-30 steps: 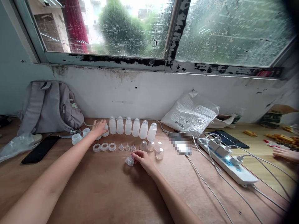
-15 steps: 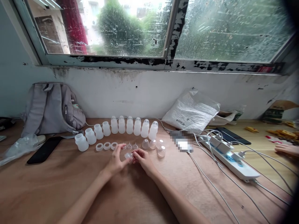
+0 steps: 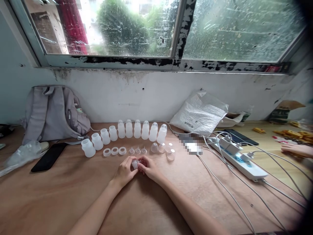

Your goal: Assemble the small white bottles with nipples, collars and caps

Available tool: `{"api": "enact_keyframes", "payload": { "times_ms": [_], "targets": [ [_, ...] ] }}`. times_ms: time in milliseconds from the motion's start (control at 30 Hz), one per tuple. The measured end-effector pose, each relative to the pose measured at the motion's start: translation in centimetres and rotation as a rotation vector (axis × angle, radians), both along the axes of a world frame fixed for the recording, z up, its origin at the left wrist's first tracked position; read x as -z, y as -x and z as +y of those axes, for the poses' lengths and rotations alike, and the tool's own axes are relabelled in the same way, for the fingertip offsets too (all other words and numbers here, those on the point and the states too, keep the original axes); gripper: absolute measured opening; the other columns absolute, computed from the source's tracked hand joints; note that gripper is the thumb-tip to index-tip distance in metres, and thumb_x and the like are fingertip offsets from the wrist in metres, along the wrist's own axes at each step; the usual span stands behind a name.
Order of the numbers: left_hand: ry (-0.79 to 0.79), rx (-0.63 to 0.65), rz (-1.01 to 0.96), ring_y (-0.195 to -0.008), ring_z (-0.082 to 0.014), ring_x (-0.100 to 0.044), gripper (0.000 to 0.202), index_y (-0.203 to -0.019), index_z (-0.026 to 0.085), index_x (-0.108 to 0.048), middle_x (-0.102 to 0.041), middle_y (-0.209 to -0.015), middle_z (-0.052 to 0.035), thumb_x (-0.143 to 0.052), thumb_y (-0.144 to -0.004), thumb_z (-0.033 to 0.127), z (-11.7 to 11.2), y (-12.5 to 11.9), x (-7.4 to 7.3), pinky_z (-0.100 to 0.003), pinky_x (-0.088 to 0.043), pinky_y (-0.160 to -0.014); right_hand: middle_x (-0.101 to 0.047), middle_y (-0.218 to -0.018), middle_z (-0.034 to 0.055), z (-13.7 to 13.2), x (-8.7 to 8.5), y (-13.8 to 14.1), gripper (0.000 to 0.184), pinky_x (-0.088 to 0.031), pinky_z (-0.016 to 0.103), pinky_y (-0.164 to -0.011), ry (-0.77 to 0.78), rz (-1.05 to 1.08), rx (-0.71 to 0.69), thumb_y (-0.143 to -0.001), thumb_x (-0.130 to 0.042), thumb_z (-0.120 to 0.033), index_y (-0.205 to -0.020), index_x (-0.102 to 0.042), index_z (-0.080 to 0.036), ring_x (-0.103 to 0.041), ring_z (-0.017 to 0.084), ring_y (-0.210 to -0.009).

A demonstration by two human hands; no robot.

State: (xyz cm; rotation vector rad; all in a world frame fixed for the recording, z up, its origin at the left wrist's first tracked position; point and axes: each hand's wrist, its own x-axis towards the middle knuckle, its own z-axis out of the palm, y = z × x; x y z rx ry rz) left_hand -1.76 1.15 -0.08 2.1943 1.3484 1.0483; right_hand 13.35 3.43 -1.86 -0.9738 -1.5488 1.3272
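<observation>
Between my two hands is a small translucent ribbed screw ring, like a baby bottle collar. My left hand is closed around its left side. The fingers of my right hand pinch it from the right; whether a teat sits inside is hidden. Just beyond lie three white collar rings and three clear teats. Several clear dome caps stand to their right. Behind them curves a row of frosted baby bottles: open-necked ones at left, capped ones at right.
A black phone, plastic bag and grey backpack are at left. On the right are a silvery bag, a white power strip and trailing cables. Another person's hand rests near yellow parts at far right.
My left hand has closed from spread fingers onto the ribbed ring, and both hands have drawn together. The teats behind now show fully. The camera view has shifted slightly.
</observation>
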Motion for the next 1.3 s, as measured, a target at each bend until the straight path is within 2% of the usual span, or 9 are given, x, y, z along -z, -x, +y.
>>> {"api": "enact_keyframes", "payload": {
  "times_ms": [267,400,567,733,867,1100,1200,1300],
  "targets": [
    [-0.014,-0.014,0.041,-0.087,-0.0198,-0.056,0.026,-0.096,0.022,-0.049,-0.057,-0.093,-0.0036,-0.053,-0.070,0.020,0.1,-0.1,0.2,-0.031,-0.044,-0.076,-0.050,-0.051,-0.0045,0.1,0.2,0.1,0.016,-0.032,0.020,-0.036,-0.069,-0.065,0.015,-0.074,-0.053,-0.035,-0.078,-0.052,-0.020,-0.044,0.009,-0.041],
    [-0.025,-0.020,0.041,-0.085,-0.0201,-0.056,0.026,-0.096,0.022,-0.049,-0.058,-0.092,-0.0038,-0.054,-0.070,0.022,0.0,-0.1,0.4,-0.031,-0.044,-0.074,-0.051,-0.051,-0.0043,0.1,0.2,0.2,0.010,-0.034,0.021,-0.041,-0.162,-0.124,0.053,-0.074,-0.050,-0.029,-0.077,-0.052,-0.020,-0.045,0.010,-0.043],
    [-0.065,-0.037,0.073,-0.085,-0.0206,-0.055,0.024,-0.094,0.022,-0.052,-0.059,-0.089,-0.0040,-0.056,-0.070,0.025,0.0,0.0,0.4,-0.032,-0.043,-0.077,-0.051,-0.051,-0.0046,-0.1,0.1,0.2,0.008,-0.034,0.021,-0.045,-0.210,-0.183,0.117,-0.070,-0.049,-0.021,-0.076,-0.053,-0.019,-0.044,0.010,-0.045],
    [-0.122,-0.009,0.162,-0.088,-0.0218,-0.054,0.032,-0.100,0.021,-0.053,-0.060,-0.093,-0.0051,-0.058,-0.071,0.034,-0.1,0.8,0.4,-0.036,-0.041,-0.082,-0.050,-0.055,-0.0047,-0.1,-0.5,0.1,0.013,-0.034,0.020,-0.049,-0.261,-0.244,0.140,-0.063,-0.048,-0.013,-0.074,-0.055,-0.018,-0.044,0.009,-0.051],
    [-0.168,-0.038,0.217,-0.092,-0.0222,-0.053,0.034,-0.103,0.020,-0.052,-0.060,-0.098,-0.0061,-0.056,-0.073,0.036,0.0,3.3,0.6,-0.037,-0.040,-0.084,-0.048,-0.057,-0.0045,-0.2,-0.8,-0.1,0.012,-0.035,0.021,-0.051,-0.287,-0.269,0.178,-0.066,-0.049,-0.016,-0.076,-0.056,-0.017,-0.044,0.010,-0.053],
    [-0.142,-0.272,0.352,-0.095,-0.0233,-0.053,0.038,-0.105,0.021,-0.050,-0.059,-0.101,-0.0060,-0.055,-0.072,0.039,0.1,10.5,1.3,-0.038,-0.037,-0.085,-0.051,-0.059,-0.0030,-0.7,-1.6,0.4,0.013,-0.036,0.022,-0.054,-0.328,-0.389,0.161,-0.071,-0.053,-0.026,-0.080,-0.056,-0.017,-0.047,0.011,-0.055],
    [-0.130,-0.358,0.358,-0.099,-0.0230,-0.051,0.039,-0.106,0.022,-0.048,-0.059,-0.105,-0.0061,-0.054,-0.072,0.041,0.0,11.8,1.4,-0.036,-0.036,-0.086,-0.052,-0.060,-0.0026,-0.6,-1.5,0.8,0.011,-0.036,0.021,-0.053,-0.366,-0.458,0.163,-0.072,-0.052,-0.025,-0.080,-0.056,-0.018,-0.047,0.011,-0.055],
    [-0.128,-0.460,0.377,-0.101,-0.0235,-0.050,0.042,-0.108,0.021,-0.047,-0.057,-0.108,-0.0078,-0.054,-0.072,0.041,-0.1,12.0,1.3,-0.036,-0.035,-0.086,-0.053,-0.063,-0.0020,-0.4,-0.9,1.1,0.010,-0.037,0.021,-0.055,-0.441,-0.529,0.181,-0.073,-0.051,-0.022,-0.082,-0.055,-0.018,-0.048,0.011,-0.057]
  ]
}}
